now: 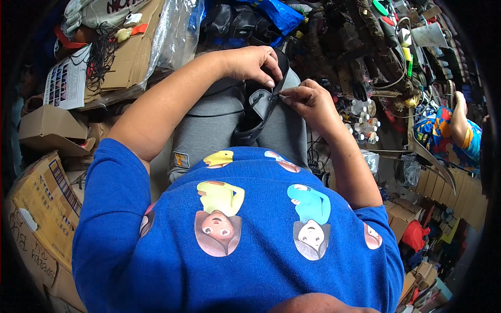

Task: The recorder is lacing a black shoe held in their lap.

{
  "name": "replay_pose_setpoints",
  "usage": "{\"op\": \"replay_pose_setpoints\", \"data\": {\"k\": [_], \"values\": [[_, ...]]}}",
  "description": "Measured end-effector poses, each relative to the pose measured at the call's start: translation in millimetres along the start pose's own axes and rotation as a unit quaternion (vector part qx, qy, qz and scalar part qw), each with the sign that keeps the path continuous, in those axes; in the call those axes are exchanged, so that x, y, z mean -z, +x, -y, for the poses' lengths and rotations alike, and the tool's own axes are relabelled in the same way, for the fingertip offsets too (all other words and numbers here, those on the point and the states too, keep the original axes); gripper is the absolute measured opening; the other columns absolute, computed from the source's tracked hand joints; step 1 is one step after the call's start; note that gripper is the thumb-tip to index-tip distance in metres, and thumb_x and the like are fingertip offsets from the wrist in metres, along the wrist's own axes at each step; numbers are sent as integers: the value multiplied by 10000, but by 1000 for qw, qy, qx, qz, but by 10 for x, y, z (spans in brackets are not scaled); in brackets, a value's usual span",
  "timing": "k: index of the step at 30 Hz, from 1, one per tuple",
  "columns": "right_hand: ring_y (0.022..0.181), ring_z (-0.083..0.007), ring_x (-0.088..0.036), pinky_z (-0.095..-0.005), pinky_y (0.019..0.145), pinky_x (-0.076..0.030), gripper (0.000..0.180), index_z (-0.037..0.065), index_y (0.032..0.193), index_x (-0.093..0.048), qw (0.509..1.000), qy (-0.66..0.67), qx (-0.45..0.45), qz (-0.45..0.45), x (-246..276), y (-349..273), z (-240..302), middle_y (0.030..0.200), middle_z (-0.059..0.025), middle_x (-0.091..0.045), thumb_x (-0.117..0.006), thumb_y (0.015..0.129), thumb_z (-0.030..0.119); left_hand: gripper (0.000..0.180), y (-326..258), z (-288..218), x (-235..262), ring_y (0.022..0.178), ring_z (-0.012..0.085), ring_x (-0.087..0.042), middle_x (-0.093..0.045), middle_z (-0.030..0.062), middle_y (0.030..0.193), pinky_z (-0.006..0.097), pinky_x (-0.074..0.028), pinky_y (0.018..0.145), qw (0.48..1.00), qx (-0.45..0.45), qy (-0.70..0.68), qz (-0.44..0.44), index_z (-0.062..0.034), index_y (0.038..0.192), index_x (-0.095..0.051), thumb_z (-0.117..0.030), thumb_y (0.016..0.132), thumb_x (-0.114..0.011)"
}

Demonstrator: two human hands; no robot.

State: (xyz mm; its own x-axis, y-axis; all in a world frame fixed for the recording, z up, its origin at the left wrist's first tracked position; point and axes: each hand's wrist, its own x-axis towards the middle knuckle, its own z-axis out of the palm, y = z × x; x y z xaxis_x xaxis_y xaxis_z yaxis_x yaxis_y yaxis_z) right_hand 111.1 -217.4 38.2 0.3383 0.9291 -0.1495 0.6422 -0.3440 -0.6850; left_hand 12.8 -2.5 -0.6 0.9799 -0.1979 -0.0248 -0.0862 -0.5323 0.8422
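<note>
One blue printed shirt, worn; one pair of grey trousers, worn; one black shoe, which lies in the lap between the thighs. Left hand: fingers curled over the shoe's far part, grip impossible to tell; right hand: thumb and forefinger pinch narrowly at its right edge, contents too small to tell.

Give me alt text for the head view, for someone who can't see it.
The left hand and right hand, fingers bent, are at a black shoe resting on grey trousers. A blue shirt with cartoon figures fills the foreground; cardboard boxes lie to the left, small bottles to the right.
</note>
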Motion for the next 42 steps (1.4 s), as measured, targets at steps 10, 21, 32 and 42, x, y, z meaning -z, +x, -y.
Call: {"op": "replay_pose_setpoints", "data": {"k": [10,21,32,42], "values": [[741,-219,-591,-324,697,-474,254,135,1006,-712,999,39,-30,10,-4,-82,-18,798,-91,-545,-673,771,47,273,23,-10,48,919,190,-530,-536,63,914,293,-410,843,996,35,-74,37,-71,1031,-696,-191,785,-687],[731,-170,-569,-297,684,-467,229,127,1004,-712,998,57,-6,9,-31,17,-69,790,-63,-534,-656,801,38,246,48,46,-10,944,173,-527,-540,45,945,287,-418,849,994,39,-103,22,-62,1004,-698,-170,783,-692],[802,-105,-516,-239,711,-431,226,129,1045,-707,974,203,-8,102,-8,138,-431,840,-6,-522,-621,844,72,304,39,28,6,956,171,-505,-520,39,998,294,-416,838,995,38,-87,36,-97,1021,-688,-109,721,-733],[795,-168,-598,-287,719,-489,338,149,958,-728,997,0,75,33,73,193,-258,796,-58,-554,-657,689,-42,322,63,45,-21,963,203,-520,-534,56,956,303,-423,860,998,23,-51,20,-83,1009,-693,-87,690,-740]]}}
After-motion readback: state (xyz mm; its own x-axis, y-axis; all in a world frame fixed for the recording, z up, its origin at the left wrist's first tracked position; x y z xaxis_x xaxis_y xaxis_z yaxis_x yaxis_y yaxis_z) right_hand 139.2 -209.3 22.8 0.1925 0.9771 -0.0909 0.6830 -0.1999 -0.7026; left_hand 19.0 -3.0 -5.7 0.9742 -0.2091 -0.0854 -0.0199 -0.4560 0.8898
